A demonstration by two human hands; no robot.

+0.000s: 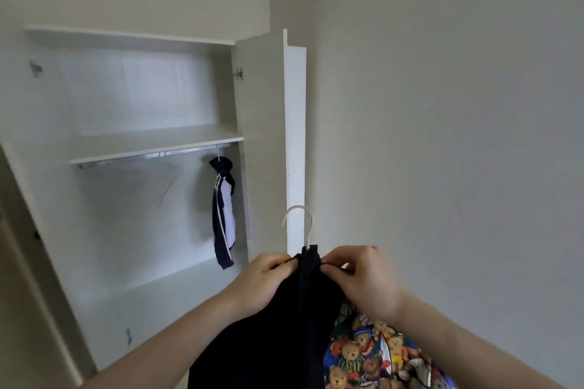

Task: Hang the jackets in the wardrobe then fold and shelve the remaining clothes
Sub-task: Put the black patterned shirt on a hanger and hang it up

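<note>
Two doors open on the wardrobe (pixel 151 142); rail (pixel 151 155) bare but for a navy-white jacket (pixel 223 211) at its 3 o'clock end. Dark jacket (pixel 278 325) at 6 o'clock on a hanger (pixel 300 224), left hand (pixel 264 278) and right hand (pixel 363 278) pinching its collar.

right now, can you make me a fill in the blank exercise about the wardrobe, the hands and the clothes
1. Both hands, left hand and right hand, pinch the dark navy garment just below the pale ____ hook.
2. The navy-and-white striped jacket hangs from the metal ____ under the white shelf.
3. The colourful cloth at lower right is printed with teddy ____.

Missing words: hanger; rail; bears
</note>
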